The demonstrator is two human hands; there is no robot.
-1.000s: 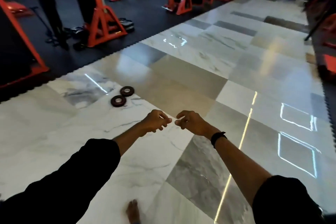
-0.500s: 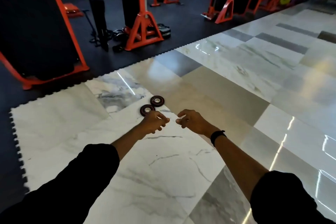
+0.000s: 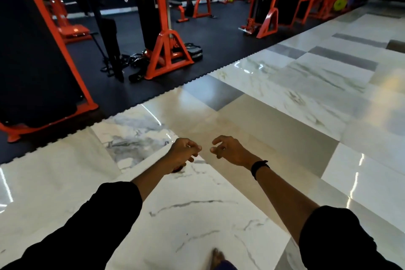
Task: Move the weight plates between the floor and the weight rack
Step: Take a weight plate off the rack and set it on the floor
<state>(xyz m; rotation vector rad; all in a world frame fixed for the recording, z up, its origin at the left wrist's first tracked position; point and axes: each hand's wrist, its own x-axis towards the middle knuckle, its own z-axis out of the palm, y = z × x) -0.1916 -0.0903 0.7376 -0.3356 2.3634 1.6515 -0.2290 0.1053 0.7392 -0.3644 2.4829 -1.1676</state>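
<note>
No writing is legible. Your left hand (image 3: 183, 153) and right hand (image 3: 228, 149) hang loosely curled, holding nothing, over glossy marble floor (image 3: 197, 215); a weight plate (image 3: 178, 169) barely peeks beneath your left wrist; orange machines (image 3: 168, 50) stand beyond on black matting (image 3: 219, 37)

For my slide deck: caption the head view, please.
Both empty hands, left and right, reach out over the glossy marble floor.

dark weight plate (image 3: 178, 169) on marble floor, only an edge visible, mostly hidden
</note>
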